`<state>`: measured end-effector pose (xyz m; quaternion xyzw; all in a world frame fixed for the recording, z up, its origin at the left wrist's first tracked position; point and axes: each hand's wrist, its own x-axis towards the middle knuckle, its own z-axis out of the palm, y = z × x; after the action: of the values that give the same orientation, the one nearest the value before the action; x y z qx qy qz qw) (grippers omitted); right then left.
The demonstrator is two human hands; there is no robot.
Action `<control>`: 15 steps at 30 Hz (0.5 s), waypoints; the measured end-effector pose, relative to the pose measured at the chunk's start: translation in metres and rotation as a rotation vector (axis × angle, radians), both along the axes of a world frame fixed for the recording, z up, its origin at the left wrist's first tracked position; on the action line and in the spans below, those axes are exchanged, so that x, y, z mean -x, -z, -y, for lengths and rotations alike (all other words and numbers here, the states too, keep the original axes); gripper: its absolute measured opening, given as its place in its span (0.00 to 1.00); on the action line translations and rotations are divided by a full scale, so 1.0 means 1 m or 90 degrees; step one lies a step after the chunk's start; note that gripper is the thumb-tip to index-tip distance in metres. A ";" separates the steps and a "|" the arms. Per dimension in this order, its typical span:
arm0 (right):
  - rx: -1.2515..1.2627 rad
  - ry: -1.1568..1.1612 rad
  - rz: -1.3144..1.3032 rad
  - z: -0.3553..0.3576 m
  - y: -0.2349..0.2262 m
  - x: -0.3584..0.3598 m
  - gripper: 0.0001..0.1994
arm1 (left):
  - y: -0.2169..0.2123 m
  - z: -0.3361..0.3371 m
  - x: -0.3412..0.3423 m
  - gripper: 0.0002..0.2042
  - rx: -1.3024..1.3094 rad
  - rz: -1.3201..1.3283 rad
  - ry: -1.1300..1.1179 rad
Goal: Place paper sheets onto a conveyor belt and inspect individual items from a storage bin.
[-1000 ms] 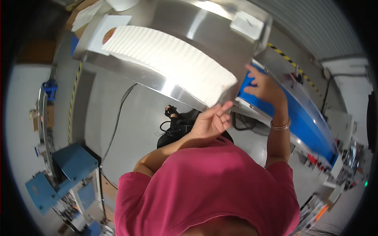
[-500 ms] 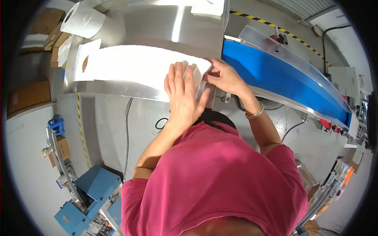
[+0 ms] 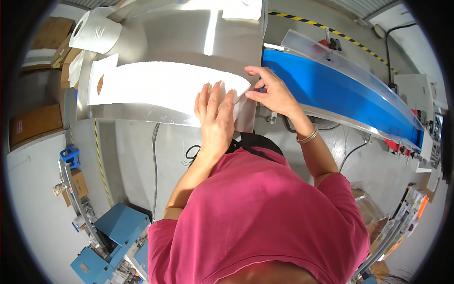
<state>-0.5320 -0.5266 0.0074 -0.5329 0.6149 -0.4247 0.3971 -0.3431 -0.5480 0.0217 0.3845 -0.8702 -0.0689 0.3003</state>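
A long, overexposed white fanned row of thin sheets or pouches [image 3: 161, 85] lies on the metal table, its far edge finely ridged. What they are exactly is washed out by glare. At its left end a piece [image 3: 100, 84] shows a brown oval mark. My left hand [image 3: 216, 118] rests on the right part of the row, fingers stretched out and slightly apart. Beside the right end is my right hand [image 3: 272, 92], thumb near the row's corner and index finger lifted away from it. Nothing is visible between its fingers.
A bare strip of the metal table [image 3: 179, 38] stretches behind the row. A white roll [image 3: 97, 33] stands at the far left, white paper [image 3: 241, 8] at the back. To the right runs a blue conveyor belt [image 3: 326, 87] with a clear guard [image 3: 350, 78]. Cardboard boxes [image 3: 38, 120] are at left.
My right index finger has lifted off the row's right corner and the fingers have spread. My left hand has shifted slightly toward me, its fingers still on the row.
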 end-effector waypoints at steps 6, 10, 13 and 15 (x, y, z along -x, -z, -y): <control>-0.006 -0.111 0.022 0.004 -0.004 0.016 0.22 | -0.004 -0.001 0.001 0.10 -0.042 -0.028 0.013; 0.081 -0.146 -0.075 0.003 0.011 0.021 0.18 | -0.007 0.000 0.001 0.12 -0.045 -0.025 0.024; -0.019 -0.058 0.046 -0.006 0.009 0.029 0.12 | -0.008 0.003 -0.001 0.17 -0.024 -0.027 -0.038; 0.004 0.129 0.147 -0.016 0.047 0.052 0.15 | -0.009 0.005 0.001 0.17 -0.024 -0.015 -0.047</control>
<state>-0.5837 -0.5107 -0.0397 -0.4169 0.6141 -0.5232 0.4187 -0.3446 -0.5534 0.0310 0.4213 -0.8501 -0.0784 0.3061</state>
